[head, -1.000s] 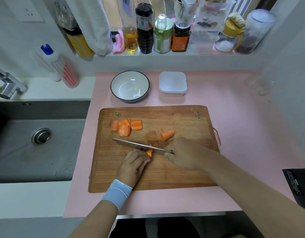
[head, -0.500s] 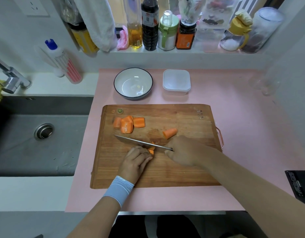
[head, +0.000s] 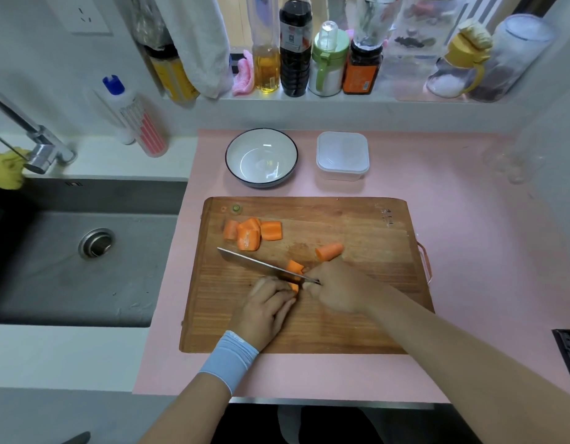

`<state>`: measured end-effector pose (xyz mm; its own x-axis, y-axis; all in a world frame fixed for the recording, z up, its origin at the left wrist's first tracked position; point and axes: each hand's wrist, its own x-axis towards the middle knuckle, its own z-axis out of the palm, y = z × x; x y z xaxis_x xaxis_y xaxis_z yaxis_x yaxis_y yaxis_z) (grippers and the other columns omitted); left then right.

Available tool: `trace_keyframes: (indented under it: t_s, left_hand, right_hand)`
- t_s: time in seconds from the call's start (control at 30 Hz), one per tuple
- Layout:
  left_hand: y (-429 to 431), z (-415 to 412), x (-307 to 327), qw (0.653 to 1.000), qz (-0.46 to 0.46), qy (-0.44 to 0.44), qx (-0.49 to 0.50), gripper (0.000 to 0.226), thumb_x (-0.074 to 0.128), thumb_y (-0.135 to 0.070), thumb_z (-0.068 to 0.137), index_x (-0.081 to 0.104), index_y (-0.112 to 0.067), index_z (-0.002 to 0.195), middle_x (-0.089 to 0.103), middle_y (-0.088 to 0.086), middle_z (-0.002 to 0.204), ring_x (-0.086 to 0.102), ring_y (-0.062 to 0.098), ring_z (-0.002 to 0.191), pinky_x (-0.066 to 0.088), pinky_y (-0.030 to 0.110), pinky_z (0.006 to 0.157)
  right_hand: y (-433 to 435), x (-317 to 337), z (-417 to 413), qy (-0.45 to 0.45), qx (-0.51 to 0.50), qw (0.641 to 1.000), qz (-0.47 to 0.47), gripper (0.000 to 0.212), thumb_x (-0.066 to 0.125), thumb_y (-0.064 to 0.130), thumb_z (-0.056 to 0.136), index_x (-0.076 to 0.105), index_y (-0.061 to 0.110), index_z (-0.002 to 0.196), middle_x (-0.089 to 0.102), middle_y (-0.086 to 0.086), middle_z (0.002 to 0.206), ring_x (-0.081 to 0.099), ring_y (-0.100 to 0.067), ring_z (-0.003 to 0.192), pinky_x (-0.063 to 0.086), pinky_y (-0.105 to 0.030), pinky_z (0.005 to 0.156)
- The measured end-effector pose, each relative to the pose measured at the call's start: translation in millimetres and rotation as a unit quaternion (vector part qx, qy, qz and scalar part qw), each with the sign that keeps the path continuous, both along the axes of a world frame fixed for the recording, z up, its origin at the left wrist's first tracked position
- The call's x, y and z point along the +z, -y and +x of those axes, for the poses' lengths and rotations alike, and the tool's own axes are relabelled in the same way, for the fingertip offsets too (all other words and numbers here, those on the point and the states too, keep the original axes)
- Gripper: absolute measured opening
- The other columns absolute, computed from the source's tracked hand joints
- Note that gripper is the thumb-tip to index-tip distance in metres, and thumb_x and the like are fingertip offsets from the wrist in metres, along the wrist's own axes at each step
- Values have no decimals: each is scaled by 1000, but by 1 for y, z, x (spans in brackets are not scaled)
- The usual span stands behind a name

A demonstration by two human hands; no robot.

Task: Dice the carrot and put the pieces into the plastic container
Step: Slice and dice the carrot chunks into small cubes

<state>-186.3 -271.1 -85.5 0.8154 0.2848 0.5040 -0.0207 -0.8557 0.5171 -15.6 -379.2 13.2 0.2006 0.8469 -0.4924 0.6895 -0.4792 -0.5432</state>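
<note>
- Grey sink (head: 85, 267) lay at my far left and had no part in the job.
- The wooden board (head: 367, 315) sat on the pink surface (head: 469, 235). Near its far-left corner lay a cluster of coarse carrot chunks (head: 251, 233), cut across but not yet diced.
- An empty bowl (head: 261, 157) stood beyond the board.
- My left hand (head: 267, 307) was down on the middle of the board, its fingers (head: 277, 291) curled onto the near part of the carrot piece (head: 294, 287) to pin it.
- The knife (head: 261, 265) slanted from far-left down toward my right hand. A second earlier most of the orange sat on my side of the blade. Now a cut-off part (head: 295, 267) showed plainly on the far side, so I judged that one more cut had gone through.
- My right hand (head: 338, 291) had its fingers clamped round the knife's handle, which the hand itself hid.
- A tapered carrot end (head: 329, 251) lay just beyond that hand, in the same place on the board as before.
- The plastic container (head: 342, 155) stood behind the board, right of the bowl, with no orange in it. I could not tell whether its lid was on. Most of the dicing and all of the filling seemed still ahead.
</note>
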Motion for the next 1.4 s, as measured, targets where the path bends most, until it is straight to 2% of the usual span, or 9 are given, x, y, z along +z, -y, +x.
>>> trace_keyframes:
  t_s: [0.1, 0.17, 0.23, 0.33, 0.4, 0.5, 0.63, 0.73, 1.4]
  left_hand:
    - [2, 0, 0, 1000, 6, -5, 12, 6, 71, -11, 89, 73, -6, 90, 65, 5, 92, 60, 24, 85, 49, 33, 81]
    - [3, -1, -1, 1000, 1, 4, 22, 5, 73, -10, 88, 74, -6, 90, 66, 5, 91, 61, 23, 84, 50, 32, 82]
    - [3, -2, -3, 1000, -2, 11, 25, 5, 74, -8, 86, 74, -5, 90, 67, 5, 92, 62, 23, 85, 50, 31, 84]
    - [5, -4, -4, 999, 2, 15, 35, 6, 76, -6, 84, 75, -5, 90, 69, 4, 92, 63, 23, 85, 49, 29, 87]
    - [6, -4, -4, 999, 3, 16, 44, 7, 77, -5, 82, 75, -5, 89, 69, 4, 91, 63, 22, 84, 49, 26, 88]
    - [9, -5, -2, 998, 4, 19, 53, 6, 77, -6, 82, 75, -5, 88, 69, 3, 89, 60, 19, 83, 48, 24, 86]
    - [10, -3, -2, 998, -1, 18, 59, 6, 77, -6, 82, 75, -6, 88, 69, 2, 91, 61, 18, 86, 47, 24, 88]
    - [10, -3, -3, 998, -4, 22, 61, 5, 77, -6, 82, 75, -6, 87, 69, 2, 91, 62, 18, 87, 46, 24, 89]
    - [9, -1, -1, 998, -15, 29, 57, 6, 79, -5, 80, 74, -4, 83, 67, 3, 89, 61, 22, 86, 51, 34, 85]
  right_hand:
    - [9, 2, -3, 25, 20, 999, 44, 29, 51, 23, 101, 51, 24, 72, 49, 11, 65, 50, -16, 68, 35, -30, 64]
    - [16, 6, -6, 44, 36, 996, 67, 17, 50, 25, 101, 67, 25, 98, 62, 6, 75, 54, -18, 73, 37, -31, 66]
    - [21, 14, -7, 50, 37, 995, 80, 30, 49, 28, 101, 66, 33, 125, 69, 1, 86, 53, -14, 72, 41, -31, 66]
    - [25, 17, -7, 67, 54, 991, 99, 38, 47, 30, 100, 60, 39, 135, 71, -1, 92, 57, -17, 75, 46, -33, 69]
    - [28, 18, -8, 77, 60, 990, 104, 34, 47, 31, 99, 63, 38, 128, 69, -1, 86, 61, -23, 76, 49, -36, 68]
    - [31, 20, -7, 57, 53, 992, 97, 12, 50, 26, 97, 58, 35, 96, 57, 6, 69, 53, -22, 66, 42, -36, 61]
    - [32, 20, -1, 86, 60, 993, 60, 21, 46, 31, 98, 49, 30, 77, 64, 1, 78, 58, -24, 74, 49, -39, 68]
    - [30, 24, 1, 73, 54, 995, 45, 37, 48, 29, 99, 38, 31, 63, 54, 6, 69, 55, -21, 71, 49, -41, 67]
    - [12, 40, 6, 52, 25, 996, -66, 35, 49, 26, 98, 50, 18, 64, 57, -6, 71, 53, -21, 63, 45, -38, 60]
